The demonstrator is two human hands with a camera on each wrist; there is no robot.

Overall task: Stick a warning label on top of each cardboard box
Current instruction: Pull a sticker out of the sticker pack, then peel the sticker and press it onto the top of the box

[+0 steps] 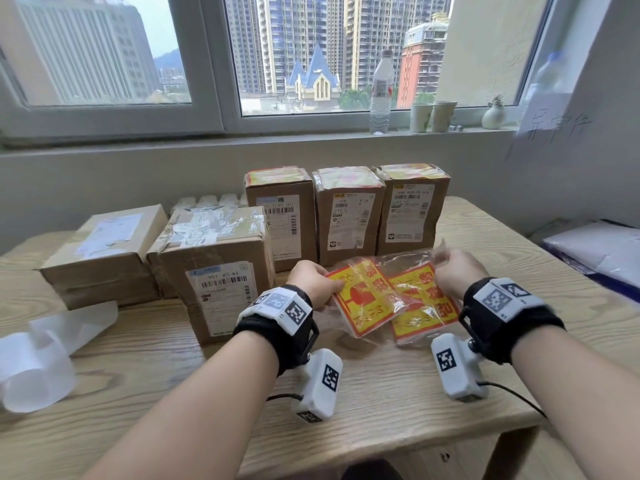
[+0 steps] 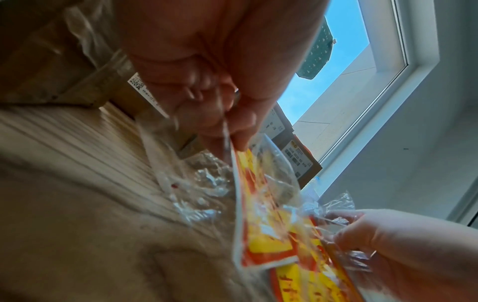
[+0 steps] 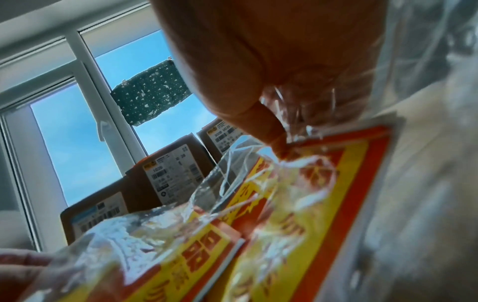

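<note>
Both hands hold a crinkled clear plastic bag (image 1: 412,261) of red-and-yellow warning labels just above the wooden table (image 1: 381,382). My left hand (image 1: 313,284) pinches the top left edge of the left label (image 1: 360,299), seen close up as label (image 2: 258,235). My right hand (image 1: 457,271) grips the bag's film above the right label (image 1: 426,306), also visible as label (image 3: 310,204). Three upright cardboard boxes (image 1: 280,220), (image 1: 348,220), (image 1: 410,213) behind carry yellow-red labels on top. A taped box (image 1: 214,268) and a flat box (image 1: 104,251) at left show only tape and white stickers on top.
A curl of white backing paper (image 1: 41,358) lies at the table's left front. On the window sill stand a water bottle (image 1: 381,91), two cups (image 1: 433,116) and a small vase (image 1: 493,116). White and purple sheets (image 1: 602,251) lie off the table's right side.
</note>
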